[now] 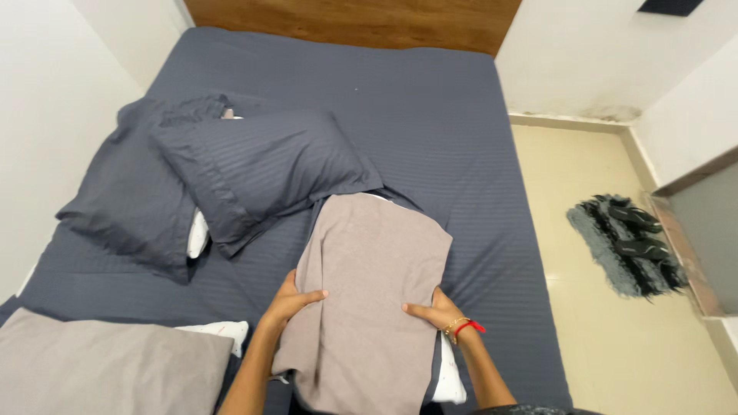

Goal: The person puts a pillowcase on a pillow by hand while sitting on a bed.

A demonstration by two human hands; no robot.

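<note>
Soft taupe-grey fabric pillowcase point(369, 300), half drawn over a white pillow point(450, 380), is being held near the foot of the dark blue striped bedsheet point(430, 107). It is being pinched at its side edges by the left hand point(290, 301) and right hand point(432, 311), fingers curled on cloth. It is judged light, limp and easily bunched; the hem edges are being favoured for grip.
</note>
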